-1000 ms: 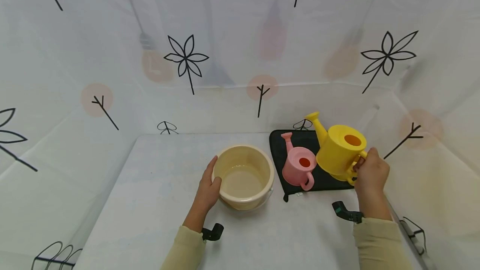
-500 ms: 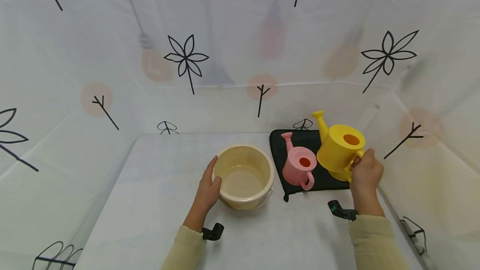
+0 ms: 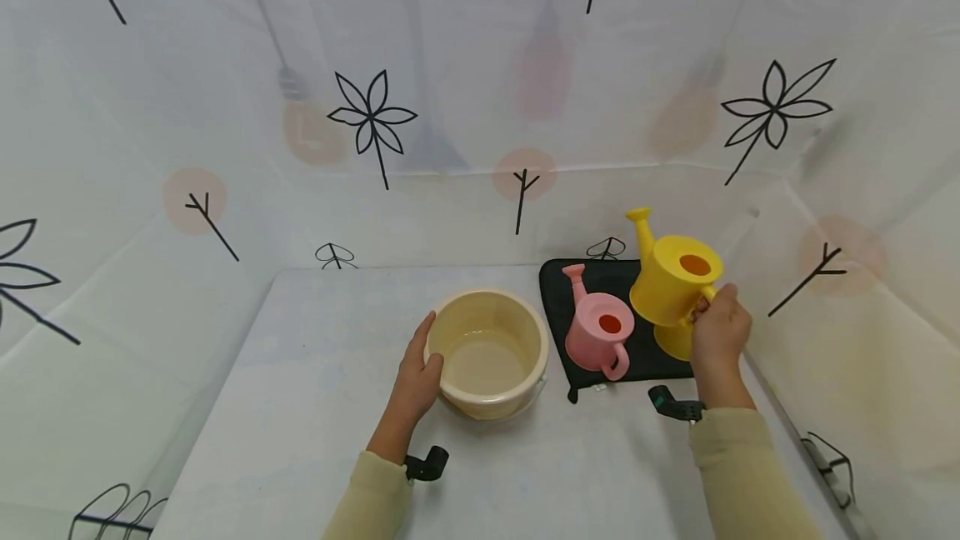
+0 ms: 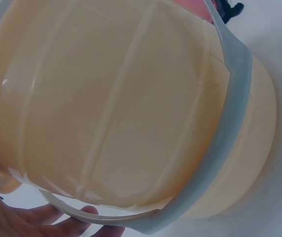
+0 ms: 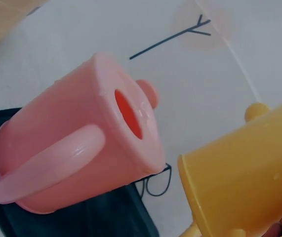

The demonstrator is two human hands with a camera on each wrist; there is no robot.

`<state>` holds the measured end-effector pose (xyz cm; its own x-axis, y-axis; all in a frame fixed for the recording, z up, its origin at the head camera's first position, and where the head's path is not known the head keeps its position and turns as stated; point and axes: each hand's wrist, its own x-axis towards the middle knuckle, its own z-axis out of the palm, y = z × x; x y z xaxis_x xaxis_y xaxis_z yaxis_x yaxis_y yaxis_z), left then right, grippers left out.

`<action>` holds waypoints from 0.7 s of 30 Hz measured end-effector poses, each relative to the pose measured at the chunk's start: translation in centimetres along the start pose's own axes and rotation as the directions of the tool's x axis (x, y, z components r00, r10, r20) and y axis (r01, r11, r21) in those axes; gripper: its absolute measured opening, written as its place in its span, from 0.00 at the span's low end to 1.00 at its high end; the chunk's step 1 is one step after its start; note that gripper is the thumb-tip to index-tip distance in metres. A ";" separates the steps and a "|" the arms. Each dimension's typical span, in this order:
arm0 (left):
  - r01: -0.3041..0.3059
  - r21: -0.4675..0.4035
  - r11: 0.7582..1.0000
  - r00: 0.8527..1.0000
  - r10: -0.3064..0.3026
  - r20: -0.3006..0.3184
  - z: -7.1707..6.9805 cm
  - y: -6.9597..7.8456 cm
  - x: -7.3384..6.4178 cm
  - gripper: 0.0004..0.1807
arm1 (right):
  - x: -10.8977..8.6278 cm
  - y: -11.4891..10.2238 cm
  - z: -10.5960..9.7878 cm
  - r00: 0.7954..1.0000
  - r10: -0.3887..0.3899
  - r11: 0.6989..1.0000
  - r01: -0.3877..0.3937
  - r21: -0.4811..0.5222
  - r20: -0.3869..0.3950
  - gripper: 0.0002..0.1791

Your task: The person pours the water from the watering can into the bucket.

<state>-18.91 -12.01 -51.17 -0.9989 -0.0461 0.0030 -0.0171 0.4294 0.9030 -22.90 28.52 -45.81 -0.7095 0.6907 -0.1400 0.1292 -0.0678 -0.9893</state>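
Note:
A cream bucket (image 3: 491, 402) with a grey bail handle (image 4: 237, 94) stands on the white table. My left hand (image 3: 411, 377) holds its left side, thumb at the rim and fingers along the outer wall. At the right, my right hand (image 3: 722, 338) grips the handle of a yellow watering can (image 3: 660, 290), raised above the black mat (image 3: 558, 307) with its spout pointing away. Another yellow piece (image 3: 672, 342) shows beneath it; most of it is hidden. A pink watering can (image 3: 588, 336) stands on the mat between bucket and yellow can; the right wrist view shows its handle and opening.
The white table (image 3: 322, 340) extends left of and in front of the bucket. A printed white sheet (image 3: 450, 215) rises behind the table and at both sides. The black mat lies at the table's back right.
My right hand has moved left and slightly upward in the head view, carrying the yellow watering can; more of the yellow piece below shows. The left hand, bucket and pink can stay put.

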 end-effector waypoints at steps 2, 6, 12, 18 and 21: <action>0.011 0.002 1.000 1.000 -0.011 0.002 0.0 0.1 0.0 0.37 | 0.3 0.1 0.3 1.000 0.004 1.000 -0.004 -0.022 0.010 0.32; 0.007 0.006 1.000 1.000 -0.007 0.005 0.0 0.1 0.0 0.37 | 0.6 0.2 0.7 0.999 0.017 0.996 -0.015 -0.089 0.029 0.33; 0.007 0.005 1.000 1.000 -0.007 0.000 0.0 0.0 0.0 0.37 | 0.9 0.5 1.3 0.998 -0.014 0.985 0.025 -0.170 0.066 0.35; -0.003 0.011 1.000 1.000 0.003 -0.008 0.1 0.0 0.1 0.37 | 1.2 1.0 1.9 0.994 -0.014 0.978 0.036 -0.206 0.108 0.37; 0.004 0.013 1.000 1.000 -0.004 -0.006 0.1 -0.2 0.1 0.37 | 1.4 1.5 2.1 0.993 -0.017 0.975 0.042 -0.220 0.116 0.37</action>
<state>-19.01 -11.97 -51.38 -0.9986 -0.0529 0.0022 -0.0213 0.4408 0.8974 -25.12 27.86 -47.57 -0.7874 0.6032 -0.1274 0.2483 0.1211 -0.9611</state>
